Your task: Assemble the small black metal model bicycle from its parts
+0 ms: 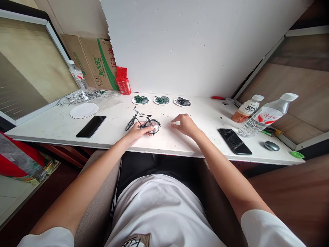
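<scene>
A small black model bicycle point(142, 120) stands upright just above the table, its front wheel to the left and its rear wheel to the right. My left hand point(140, 132) grips it low near the pedals and rear wheel, thumb across the wheel. To the right, my right hand point(184, 124) hovers over the white table point(164, 145) with its fingers apart and nothing in them. Behind the bicycle are three small white plates; one bears black bicycle parts point(183, 101), the other two hold green parts point(162, 100) and more green parts point(141, 99).
A black phone point(91, 126) and stacked white discs point(84, 110) lie left, near dark part frames point(84, 97). On the right are another phone point(234, 141), a mouse point(271, 146), a water bottle point(269, 115) and a brown drink bottle point(247, 109). A red box point(123, 82) stands behind.
</scene>
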`<state>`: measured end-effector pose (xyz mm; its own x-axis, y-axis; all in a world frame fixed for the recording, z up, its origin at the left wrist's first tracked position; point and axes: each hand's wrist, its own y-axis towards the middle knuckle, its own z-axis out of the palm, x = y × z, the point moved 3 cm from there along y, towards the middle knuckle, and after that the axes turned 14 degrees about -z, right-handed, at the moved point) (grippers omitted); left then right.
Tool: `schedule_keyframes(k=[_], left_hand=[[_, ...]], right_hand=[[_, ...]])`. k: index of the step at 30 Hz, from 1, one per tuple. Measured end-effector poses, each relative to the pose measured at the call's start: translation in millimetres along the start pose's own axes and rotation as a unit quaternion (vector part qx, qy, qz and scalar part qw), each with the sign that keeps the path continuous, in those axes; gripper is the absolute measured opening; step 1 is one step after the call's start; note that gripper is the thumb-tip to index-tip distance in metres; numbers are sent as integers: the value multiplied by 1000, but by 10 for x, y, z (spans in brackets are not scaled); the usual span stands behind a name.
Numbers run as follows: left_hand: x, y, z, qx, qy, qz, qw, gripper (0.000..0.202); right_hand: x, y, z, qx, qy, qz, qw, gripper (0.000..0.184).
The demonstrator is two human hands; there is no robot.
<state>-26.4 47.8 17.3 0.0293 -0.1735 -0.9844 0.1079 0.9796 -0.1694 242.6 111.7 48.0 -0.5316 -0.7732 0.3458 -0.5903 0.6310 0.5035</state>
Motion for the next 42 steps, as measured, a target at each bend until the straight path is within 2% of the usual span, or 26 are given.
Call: schedule_keyframes(k=[5, 8, 11, 15, 17, 21, 24, 29, 33, 38, 42], left_hand=[[26, 11, -20, -6, 3, -4, 1000, 43], [33, 20, -25, -8, 8, -3, 1000, 43], [13, 9, -9, -7, 13, -1, 1000, 45], [-17, -14, 9, -10, 3, -3, 1000, 49], [-20, -15, 7, -11, -1, -5, 1000, 49], [-5, -2, -9, -18, 1, -5, 1000, 47], [3, 3, -8, -25, 9, 2, 1000, 46], [15, -14, 9, -62, 20, -1, 998, 46], [36, -21, 19, -71, 41, -8, 997, 48], [52, -30, 13, -85, 55, -19, 995, 54], [24, -51, 36, -83, 58, -19, 995, 53]], right_hand=[[-166, -57, -27, 36, -38, 12, 999, 12], [-178, -77, 64, 41, -45, 16, 998, 22], [-128, -80, 133, 8, -85, -5, 996, 31], [-21, -53, 114, -8, -106, 52, 993, 20], [71, -18, 71, -36, -80, 64, 994, 21], [304, 41, 42, -152, 37, 6, 988, 39], [443, 27, 123, -189, 102, -28, 976, 44], [562, -41, 259, -169, 110, -68, 977, 37], [592, -47, 278, -143, 113, -103, 978, 35], [589, -16, 281, -116, 100, -91, 984, 31], [590, -17, 288, -118, 96, -100, 983, 33]])
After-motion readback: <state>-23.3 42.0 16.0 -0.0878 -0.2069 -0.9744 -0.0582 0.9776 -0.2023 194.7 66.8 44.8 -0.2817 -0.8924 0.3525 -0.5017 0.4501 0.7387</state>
